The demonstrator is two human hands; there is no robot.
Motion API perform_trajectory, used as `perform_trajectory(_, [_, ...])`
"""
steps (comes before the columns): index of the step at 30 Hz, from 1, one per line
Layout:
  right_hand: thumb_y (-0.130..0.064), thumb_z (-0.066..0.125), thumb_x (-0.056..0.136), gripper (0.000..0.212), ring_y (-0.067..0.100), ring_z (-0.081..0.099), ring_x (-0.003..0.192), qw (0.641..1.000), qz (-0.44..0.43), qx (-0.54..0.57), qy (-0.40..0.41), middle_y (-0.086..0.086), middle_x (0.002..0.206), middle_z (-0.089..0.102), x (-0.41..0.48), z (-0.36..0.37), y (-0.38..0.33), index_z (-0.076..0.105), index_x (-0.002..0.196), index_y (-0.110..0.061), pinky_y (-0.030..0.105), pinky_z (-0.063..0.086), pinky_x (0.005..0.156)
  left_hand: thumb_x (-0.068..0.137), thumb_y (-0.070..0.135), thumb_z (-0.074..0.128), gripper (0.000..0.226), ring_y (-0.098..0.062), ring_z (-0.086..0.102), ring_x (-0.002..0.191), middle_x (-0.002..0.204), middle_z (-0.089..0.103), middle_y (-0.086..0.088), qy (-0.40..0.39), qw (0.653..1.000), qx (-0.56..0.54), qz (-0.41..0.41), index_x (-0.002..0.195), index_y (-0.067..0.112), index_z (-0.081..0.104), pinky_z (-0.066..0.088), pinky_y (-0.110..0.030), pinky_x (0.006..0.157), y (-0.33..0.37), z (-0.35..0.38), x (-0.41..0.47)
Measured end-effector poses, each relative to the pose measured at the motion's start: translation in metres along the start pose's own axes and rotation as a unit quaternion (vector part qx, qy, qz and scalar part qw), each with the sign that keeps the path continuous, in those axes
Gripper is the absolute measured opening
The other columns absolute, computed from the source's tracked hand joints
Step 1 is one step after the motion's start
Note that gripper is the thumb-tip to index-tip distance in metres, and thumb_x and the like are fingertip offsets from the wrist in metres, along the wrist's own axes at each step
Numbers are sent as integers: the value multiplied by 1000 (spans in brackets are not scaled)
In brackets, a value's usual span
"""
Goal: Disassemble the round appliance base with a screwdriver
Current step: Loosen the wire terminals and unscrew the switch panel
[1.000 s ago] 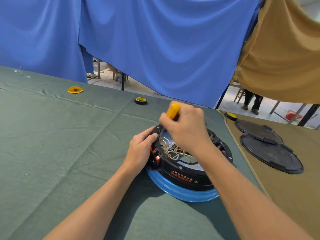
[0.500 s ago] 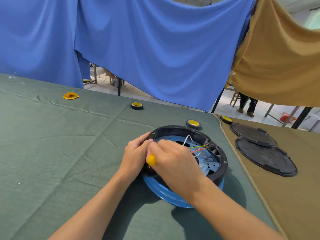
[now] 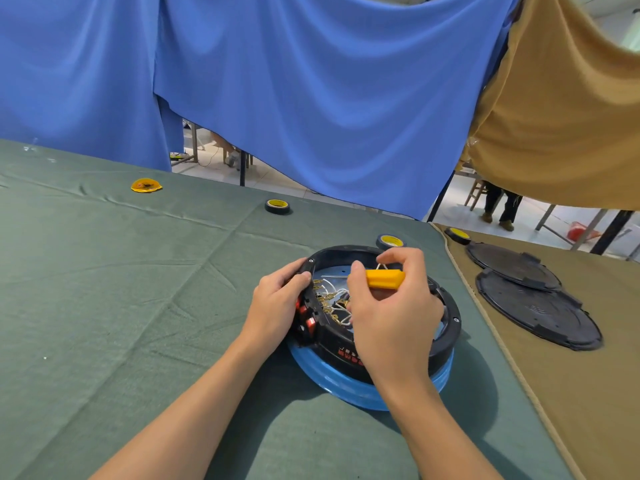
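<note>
Round appliance base (image 3: 450, 318) on green cloth (image 3: 138, 289), both hands engaged.
Left hand (image 3: 277, 306) grips the left rim, fingers curled. Screwdriver (image 3: 384, 278) lies level, shaft pointing left, yellow handle pinched by right hand (image 3: 391, 327); tip indistinct.

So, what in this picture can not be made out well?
Head view:
- Any screw under the screwdriver tip: too small to tell.
- The print on the round base: blurred, partly covered by the right hand.
- The red switches: partly hidden by the left hand.
- Base's near interior: behind the right hand.
</note>
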State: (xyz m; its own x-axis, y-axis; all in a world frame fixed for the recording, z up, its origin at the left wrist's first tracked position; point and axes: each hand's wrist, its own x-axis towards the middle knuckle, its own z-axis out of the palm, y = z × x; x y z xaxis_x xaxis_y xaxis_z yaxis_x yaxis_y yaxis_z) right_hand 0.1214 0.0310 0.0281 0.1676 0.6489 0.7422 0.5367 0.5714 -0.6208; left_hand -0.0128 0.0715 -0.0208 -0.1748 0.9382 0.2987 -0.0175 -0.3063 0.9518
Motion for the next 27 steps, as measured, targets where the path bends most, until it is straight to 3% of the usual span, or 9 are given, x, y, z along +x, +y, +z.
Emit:
perform_trajectory(5, [-34, 63, 88, 23, 9, 57, 64, 999, -44, -30, -6, -12, 57, 50, -5, 4, 1, 46, 81, -20, 27, 45, 49, 82, 31, 53, 28, -14, 68, 100, 100, 75, 8, 4, 1000, 3, -4, 93, 47, 74, 50, -43, 96, -3, 0, 1])
perform_trajectory(10, [-36, 60, 88, 25, 6, 54, 66, 997, -51, -53, -32, -17, 53, 42, -7, 6, 2, 40, 78, -24, 8, 31, 64, 83, 31, 53, 28, -16, 68, 100, 100, 75, 7, 2, 1000, 1, -2, 94, 45, 74, 49, -48, 97, -4, 0, 1])
perform_trajectory(12, [-31, 62, 88, 25, 9, 51, 55, 995, -70, -52, -39, -15, 52, 42, -7, 5, 2, 42, 77, -19, 10, 35, 60, 83, 32, 53, 27, -16, 68, 99, 99, 75, 6, 2, 1000, -1, -1, 96, 43, 74, 50, -48, 97, -5, 0, 2])
perform_trajectory(15, [-26, 61, 88, 24, 16, 50, 46, 989, -118, -63, -58, -2, 54, 50, -9, 5, 0, 47, 77, -9, 33, 45, 44, 82, 32, 53, 28, -15, 68, 98, 97, 75, 8, 9, 1000, 6, 4, 93, 47, 74, 50, -45, 96, -6, 0, 2])
perform_trajectory(16, [-23, 62, 87, 24, 20, 50, 45, 986, -140, -71, -56, 1, 55, 50, -10, 5, 0, 47, 76, -8, 35, 44, 41, 82, 32, 53, 28, -15, 68, 97, 96, 75, 8, 8, 1000, 10, 6, 92, 48, 73, 50, -44, 96, -6, -1, 3])
perform_trajectory(21, [-6, 69, 83, 24, 22, 42, 47, 960, -238, -144, -38, 5, 55, 45, -14, 8, 5, 48, 71, -5, 30, 35, 42, 81, 32, 52, 30, -7, 66, 90, 93, 75, 12, 7, 1000, 15, 15, 90, 52, 72, 50, -35, 89, -7, 0, 3])
perform_trajectory(27, [-14, 65, 87, 23, 21, 48, 46, 975, -187, -116, -41, 4, 55, 48, -11, 4, 11, 49, 75, -3, 34, 44, 39, 81, 29, 54, 27, -2, 67, 89, 93, 75, 13, 23, 999, 10, 21, 89, 46, 73, 48, -15, 77, -6, 1, 2])
